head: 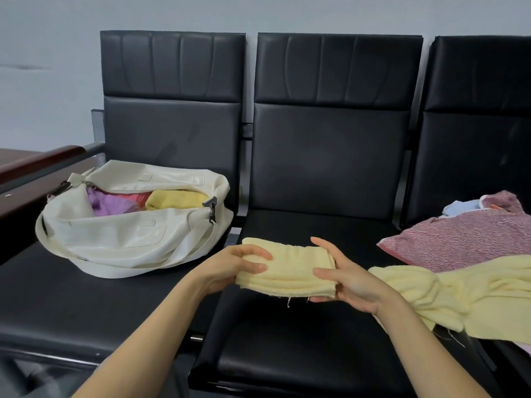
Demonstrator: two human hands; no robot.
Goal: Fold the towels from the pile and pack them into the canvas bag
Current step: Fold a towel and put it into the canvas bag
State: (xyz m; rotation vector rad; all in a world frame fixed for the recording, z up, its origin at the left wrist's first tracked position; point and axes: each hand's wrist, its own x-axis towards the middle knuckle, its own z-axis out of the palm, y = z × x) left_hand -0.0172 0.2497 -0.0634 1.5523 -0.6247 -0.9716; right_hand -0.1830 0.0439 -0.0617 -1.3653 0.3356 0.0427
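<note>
Gripping folded yellow towel (290, 271), left hand (230, 268) and right hand (347, 280) fingers (255, 253) curled round its ends.
Lying alongside on the bench (287, 354): open canvas bag (129, 234) leftward, towel pile (465, 239) rightward.

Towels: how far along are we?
Packed: purple towel and yellow towel in the canvas bag. In hand: left hand and right hand hold a folded pale towel. Remaining: the pink towel, blue towel and loose pale-yellow towel at right.
</note>
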